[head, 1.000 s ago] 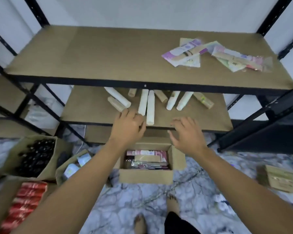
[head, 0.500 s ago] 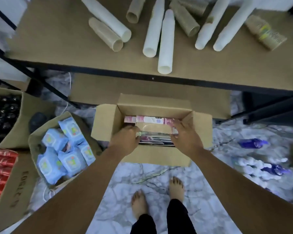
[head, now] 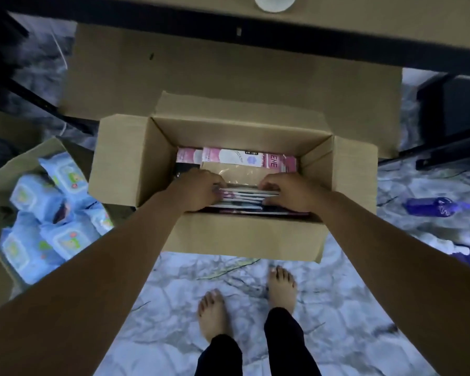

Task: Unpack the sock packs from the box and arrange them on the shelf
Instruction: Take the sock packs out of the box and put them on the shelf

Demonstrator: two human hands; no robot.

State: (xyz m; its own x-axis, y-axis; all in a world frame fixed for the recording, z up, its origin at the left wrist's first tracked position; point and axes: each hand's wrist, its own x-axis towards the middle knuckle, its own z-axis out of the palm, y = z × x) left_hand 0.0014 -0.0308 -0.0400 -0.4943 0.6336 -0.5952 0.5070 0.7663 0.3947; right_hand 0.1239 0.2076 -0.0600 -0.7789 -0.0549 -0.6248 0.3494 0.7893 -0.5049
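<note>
Two bare feet (head: 211,313) bottom centre, on marbled floor (head: 174,308). Just above, mid-frame: open cardboard box (head: 244,234) on floor, sock packs (head: 248,198) bundled inside by near wall. Left hand (head: 196,189) curled round bundle's left end, right hand (head: 288,192) round right end, both gripping. Behind bundle, pink pack (head: 244,161) flat in box. Blue wipe packs (head: 52,213) in carton, left edge. Shelf (head: 337,47) across top.

Plain tan cardboard box (head: 136,158). Pink-and-white sock packs (head: 242,160), one beige under clear film. Pale blue soft packs (head: 63,234) with green and yellow labels. Grey-white marbled floor (head: 174,308), dark-veined. Deep purple bottle (head: 434,207). Black trouser legs (head: 282,346). Black-edged tan shelf (head: 364,14).
</note>
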